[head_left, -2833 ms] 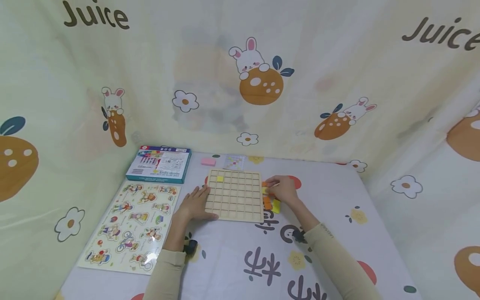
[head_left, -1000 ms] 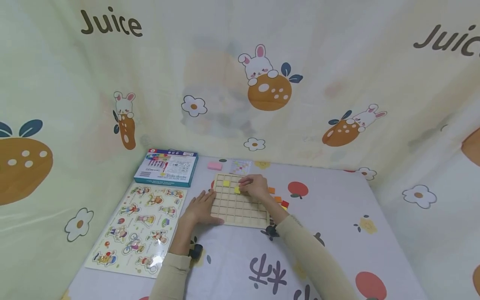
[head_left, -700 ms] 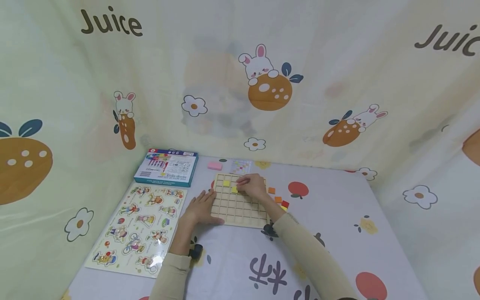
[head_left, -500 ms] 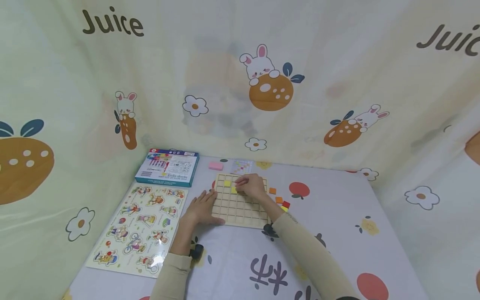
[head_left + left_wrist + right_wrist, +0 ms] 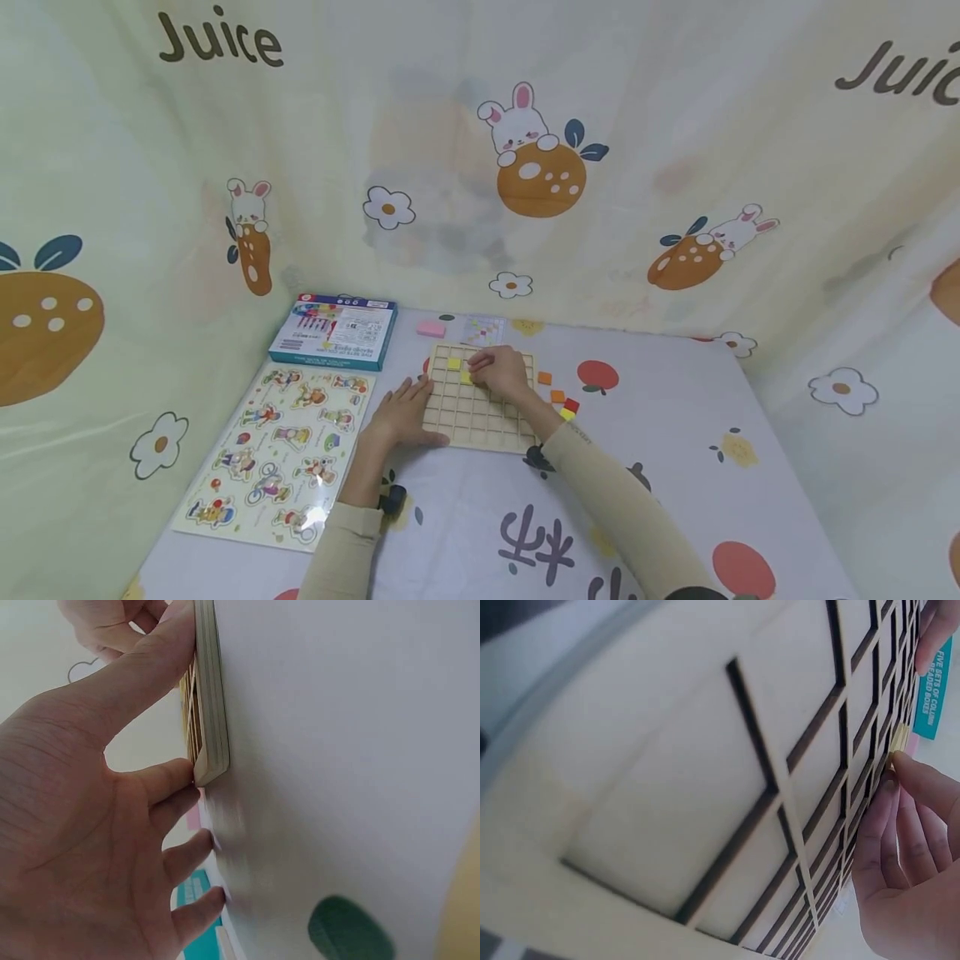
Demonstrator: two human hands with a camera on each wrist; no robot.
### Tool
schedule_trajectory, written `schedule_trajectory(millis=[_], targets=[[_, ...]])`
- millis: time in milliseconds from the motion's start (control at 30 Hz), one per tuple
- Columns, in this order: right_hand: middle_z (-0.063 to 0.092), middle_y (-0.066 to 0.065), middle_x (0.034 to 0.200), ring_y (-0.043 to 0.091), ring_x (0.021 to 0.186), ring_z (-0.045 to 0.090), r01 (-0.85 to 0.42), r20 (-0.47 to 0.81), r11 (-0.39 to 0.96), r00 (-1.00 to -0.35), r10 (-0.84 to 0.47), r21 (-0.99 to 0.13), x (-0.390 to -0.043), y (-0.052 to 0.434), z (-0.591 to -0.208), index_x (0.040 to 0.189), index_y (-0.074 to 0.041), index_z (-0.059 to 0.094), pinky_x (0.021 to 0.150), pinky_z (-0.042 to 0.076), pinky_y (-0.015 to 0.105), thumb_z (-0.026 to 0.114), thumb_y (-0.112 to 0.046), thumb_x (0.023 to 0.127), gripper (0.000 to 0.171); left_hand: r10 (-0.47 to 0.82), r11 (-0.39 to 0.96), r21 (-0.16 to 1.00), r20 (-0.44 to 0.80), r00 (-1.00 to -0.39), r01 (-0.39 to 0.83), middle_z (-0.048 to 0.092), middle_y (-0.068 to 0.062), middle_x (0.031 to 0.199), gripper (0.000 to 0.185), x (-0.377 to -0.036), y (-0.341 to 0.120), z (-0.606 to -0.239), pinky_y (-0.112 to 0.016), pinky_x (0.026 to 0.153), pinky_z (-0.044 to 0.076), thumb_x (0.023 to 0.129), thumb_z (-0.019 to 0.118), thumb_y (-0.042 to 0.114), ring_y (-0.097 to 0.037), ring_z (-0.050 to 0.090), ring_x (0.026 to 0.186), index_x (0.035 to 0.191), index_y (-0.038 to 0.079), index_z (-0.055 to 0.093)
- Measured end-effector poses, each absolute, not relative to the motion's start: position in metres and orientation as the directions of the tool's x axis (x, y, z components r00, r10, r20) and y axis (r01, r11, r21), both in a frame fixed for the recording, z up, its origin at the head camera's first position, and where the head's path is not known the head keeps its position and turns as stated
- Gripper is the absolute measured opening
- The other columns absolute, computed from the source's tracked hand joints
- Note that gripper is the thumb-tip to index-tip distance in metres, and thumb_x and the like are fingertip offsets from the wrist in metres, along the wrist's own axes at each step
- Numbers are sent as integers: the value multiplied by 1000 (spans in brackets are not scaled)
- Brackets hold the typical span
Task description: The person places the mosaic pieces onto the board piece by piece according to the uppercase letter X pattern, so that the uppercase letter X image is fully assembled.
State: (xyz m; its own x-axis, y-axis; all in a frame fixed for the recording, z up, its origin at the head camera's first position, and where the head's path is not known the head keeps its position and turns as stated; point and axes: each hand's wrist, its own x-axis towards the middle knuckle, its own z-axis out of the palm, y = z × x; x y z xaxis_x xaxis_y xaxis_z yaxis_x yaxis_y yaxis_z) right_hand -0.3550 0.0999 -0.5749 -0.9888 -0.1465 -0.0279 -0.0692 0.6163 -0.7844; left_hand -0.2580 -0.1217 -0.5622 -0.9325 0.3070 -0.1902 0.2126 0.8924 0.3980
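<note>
A square wooden grid board (image 5: 480, 421) lies on the table. My left hand (image 5: 402, 414) lies at its left side, fingers spread; the left wrist view has the thumb along the board's edge and the index finger at its corner. Over the upper part of the board, my right hand (image 5: 501, 372) pinches a yellow square tile (image 5: 466, 378) between thumb and fingertips, right at the grid. Another yellow tile (image 5: 453, 363) sits in a cell up and to the left. Beyond the board's right edge lie orange tiles (image 5: 557, 396), a red tile (image 5: 572, 405) and a yellow one.
Behind the board are a printed pattern card (image 5: 483, 331) and a pink block (image 5: 431, 328). To the left stand a flat teal-edged box (image 5: 326, 362) and, nearer, a picture puzzle board (image 5: 247, 487). A patterned curtain (image 5: 435, 267) rises behind the table.
My right hand has moved from the loose tiles on the right onto the board with a yellow tile, then slid slightly left. My left hand keeps its place at the board's edge.
</note>
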Motion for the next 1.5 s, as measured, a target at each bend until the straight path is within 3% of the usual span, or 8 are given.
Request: schedule_trajectory(millis=[100, 467, 633, 967, 1300, 1500], targets=[[78, -7, 85, 10, 78, 74, -73, -27, 603, -988, -155, -795, -354, 103, -572, 102, -13, 82, 91, 59, 38, 89, -11, 82, 21, 311, 892, 395, -189, -931, 218, 25, -16, 171, 110, -259, -122, -562, -64, 126, 19, 83, 84, 55, -42, 19, 158, 163, 2, 30], [80, 3, 93, 16, 81, 76, -115, 39, 523, -987, -154, -845, -341, 132, -553, 109, -5, 80, 74, 64, 32, 85, -7, 87, 23, 312, 888, 409, -193, -930, 213, 25, -15, 171, 113, -260, -122, -562, -63, 126, 19, 81, 84, 58, -41, 18, 158, 164, 3, 30], [80, 2, 94, 17, 83, 76, -140, 76, 552, -988, -136, -822, -334, 152, -544, 109, -5, 80, 74, 64, 34, 83, -7, 88, 22, 309, 888, 409, -188, -932, 212, 25, -16, 171, 111, -258, -122, -563, -64, 126, 18, 82, 84, 54, -41, 18, 158, 163, 2, 30], [79, -1, 95, 19, 92, 75, -55, 27, 616, -998, -54, -786, -325, 193, -541, 109, -9, 79, 87, 62, 42, 81, -8, 89, 20, 317, 883, 415, -180, -931, 220, 25, -15, 171, 112, -258, -122, -563, -64, 126, 20, 80, 85, 56, -42, 19, 158, 163, 3, 31], [77, 5, 105, 24, 98, 73, 52, -48, 684, -999, 25, -728, -311, 227, -544, 111, -11, 77, 84, 63, 38, 78, -9, 90, 21, 317, 878, 425, -176, -932, 218, 25, -16, 171, 112, -259, -122, -569, -65, 126, 16, 80, 85, 55, -41, 17, 158, 163, 2, 30], [78, 8, 103, 25, 97, 73, 37, -42, 759, -999, 13, -651, -303, 248, -549, 110, -7, 78, 80, 63, 38, 78, -7, 88, 23, 313, 877, 433, -186, -931, 208, 25, -15, 171, 113, -258, -121, -563, -64, 126, 18, 80, 85, 56, -41, 17, 158, 163, 3, 31]])
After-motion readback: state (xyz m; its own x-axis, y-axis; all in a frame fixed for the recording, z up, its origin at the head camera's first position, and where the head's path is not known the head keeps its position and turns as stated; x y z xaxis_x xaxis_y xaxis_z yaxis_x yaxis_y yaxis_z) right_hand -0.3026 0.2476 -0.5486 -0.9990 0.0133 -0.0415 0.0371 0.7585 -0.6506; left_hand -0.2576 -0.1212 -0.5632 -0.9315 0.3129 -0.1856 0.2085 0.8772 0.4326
